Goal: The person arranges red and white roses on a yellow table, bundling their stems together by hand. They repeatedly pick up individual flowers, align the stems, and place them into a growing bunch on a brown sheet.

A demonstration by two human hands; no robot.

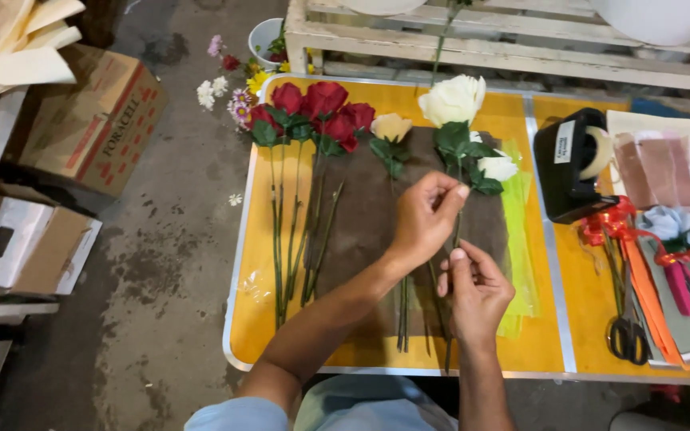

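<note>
On yellow table, centre, both hands work one white rose. L hand: fingers pinched shut on the rose stem, approx mid-length, bloom well above hand toward far table edge. R hand: sits just below L, thumb up and touching the same stem, fingers curled; full closure can't be told. Stem runs down betw. both hands over brown wrapping sheet, w/ green cellophane at its right side. Second small white bloom just right of stem. Cream rose lies left of L hand; red roses further left. Tape dispenser, scissors, red ribbon well apart, right side.
</note>
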